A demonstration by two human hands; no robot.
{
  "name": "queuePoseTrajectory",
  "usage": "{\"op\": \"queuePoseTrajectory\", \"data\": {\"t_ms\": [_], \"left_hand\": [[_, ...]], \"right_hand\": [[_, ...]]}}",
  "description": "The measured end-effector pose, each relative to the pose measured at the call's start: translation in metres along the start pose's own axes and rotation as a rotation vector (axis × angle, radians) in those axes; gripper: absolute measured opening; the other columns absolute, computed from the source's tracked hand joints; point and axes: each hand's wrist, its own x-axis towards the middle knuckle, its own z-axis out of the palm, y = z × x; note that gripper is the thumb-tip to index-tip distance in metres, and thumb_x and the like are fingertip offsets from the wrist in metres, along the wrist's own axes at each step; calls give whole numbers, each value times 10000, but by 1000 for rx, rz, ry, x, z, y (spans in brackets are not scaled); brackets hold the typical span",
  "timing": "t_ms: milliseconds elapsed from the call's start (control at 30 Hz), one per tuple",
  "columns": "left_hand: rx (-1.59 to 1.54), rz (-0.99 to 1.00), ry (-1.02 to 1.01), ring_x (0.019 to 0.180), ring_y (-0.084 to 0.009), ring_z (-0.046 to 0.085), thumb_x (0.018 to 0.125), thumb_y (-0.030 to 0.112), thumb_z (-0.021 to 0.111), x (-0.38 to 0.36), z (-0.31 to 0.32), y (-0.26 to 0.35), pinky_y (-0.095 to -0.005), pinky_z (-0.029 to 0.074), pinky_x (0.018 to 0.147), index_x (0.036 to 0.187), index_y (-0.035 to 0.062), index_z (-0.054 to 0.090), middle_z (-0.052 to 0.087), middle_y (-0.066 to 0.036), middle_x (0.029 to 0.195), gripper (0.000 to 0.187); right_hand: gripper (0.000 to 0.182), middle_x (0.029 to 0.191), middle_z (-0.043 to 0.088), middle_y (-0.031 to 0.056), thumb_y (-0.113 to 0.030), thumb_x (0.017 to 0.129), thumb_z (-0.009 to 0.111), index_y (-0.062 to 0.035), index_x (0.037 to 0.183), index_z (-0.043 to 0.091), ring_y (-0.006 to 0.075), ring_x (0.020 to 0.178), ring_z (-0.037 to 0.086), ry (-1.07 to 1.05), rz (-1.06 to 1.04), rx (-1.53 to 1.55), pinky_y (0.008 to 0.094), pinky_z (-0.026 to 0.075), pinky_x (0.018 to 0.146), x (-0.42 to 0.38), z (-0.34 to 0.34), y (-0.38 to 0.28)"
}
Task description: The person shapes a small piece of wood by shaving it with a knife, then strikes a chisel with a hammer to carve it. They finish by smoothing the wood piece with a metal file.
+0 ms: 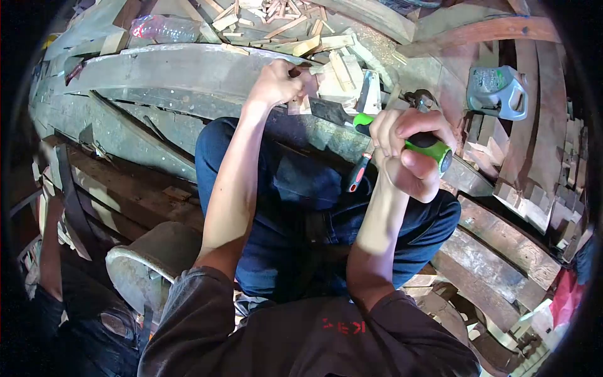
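My right hand (414,147) is wrapped round the green and black handle of a chisel (333,112). Its broad dark blade points left, and the tip is close to my left hand (278,83). The fingers of that hand are curled round a small piece of wood (305,104), which they partly hide. Light wood blocks and offcuts (342,75) lie just beyond the blade. Below my right wrist, a second tool with a red and black handle (358,174) rests by my lap.
A long grey plank (157,72) runs across in front of my knees. Wood scraps (282,19) and a clear plastic bottle (164,29) lie behind it. To the right stands a grey jug (497,92); to the left, a bucket (135,276) and another person's arm (51,248).
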Motion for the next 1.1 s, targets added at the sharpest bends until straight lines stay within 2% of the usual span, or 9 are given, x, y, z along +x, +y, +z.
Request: {"op": "queuePoseTrajectory", "data": {"t_ms": [267, 400, 433, 567, 667, 767, 867, 900, 1100], "left_hand": [[-17, -69, -40, 732, -231, 700, 852, 321, 630, -7, -8, 14, -355, 529, 757, 784, -2, 716, 705, -110, 703, 341], [53, -163, -106, 815, -226, 728, 854, 387, 627, -7, -12, 17, -344, 540, 840, 975, 63, 735, 729, -91, 732, 362], [-29, -136, -103, 855, -247, 727, 843, 431, 630, -4, -6, 10, -355, 533, 866, 971, 64, 737, 733, -100, 750, 403], [101, -149, -166, 922, -283, 715, 820, 522, 644, 2, -3, 5, -381, 525, 901, 994, 71, 743, 736, -120, 779, 494], [111, -100, -127, 931, -292, 713, 801, 567, 666, 10, 5, -10, -392, 528, 902, 1010, 72, 747, 736, -136, 791, 543], [81, -155, -164, 924, -297, 716, 780, 582, 691, 4, -2, 2, -394, 533, 897, 1026, 72, 746, 733, -156, 802, 569], [199, -157, -153, 896, -294, 722, 778, 569, 700, 5, 0, 2, -391, 537, 878, 1004, 66, 749, 731, -162, 795, 554], [94, -88, -134, 855, -270, 727, 773, 567, 718, 1, 0, 5, -384, 541, 855, 933, 57, 756, 728, -142, 752, 536], [116, -117, -126, 795, -227, 724, 776, 515, 750, -2, -4, 15, -353, 544, 791, 827, 57, 747, 709, -109, 672, 461]], "right_hand": [[294, 571, 472, 120, -122, 618, 587, 106, 799, 543, 186, 474, 419, 67, -15, -2, 337, 364, 477, -1, -14, 0], [295, 571, 467, 123, -116, 613, 572, 107, 804, 539, 185, 468, 407, 85, -15, 50, 338, 361, 474, -2, -16, 1], [296, 572, 467, 124, -116, 613, 572, 107, 805, 539, 184, 468, 406, 88, -17, 56, 338, 360, 474, -3, -15, 1], [297, 567, 464, 125, -114, 606, 570, 106, 804, 536, 184, 467, 403, 89, -30, 54, 341, 357, 471, -3, -14, 2], [296, 558, 457, 123, -121, 605, 574, 104, 794, 534, 184, 465, 400, 93, -31, 21, 338, 353, 469, -2, -14, 0], [296, 558, 457, 121, -130, 607, 584, 101, 785, 532, 183, 466, 401, 107, -31, -7, 338, 354, 470, -2, -13, 0], [292, 557, 456, 117, -138, 615, 593, 96, 780, 534, 181, 465, 400, 111, -27, -17, 336, 352, 471, -2, -11, -1], [292, 560, 459, 116, -138, 617, 595, 95, 783, 535, 181, 467, 402, 101, -29, -25, 335, 350, 473, -1, -11, -1], [277, 581, 460, 97, -133, 657, 594, 82, 822, 538, 172, 483, 408, 29, -31, -53, 336, 341, 487, 1, -12, -3]]}}
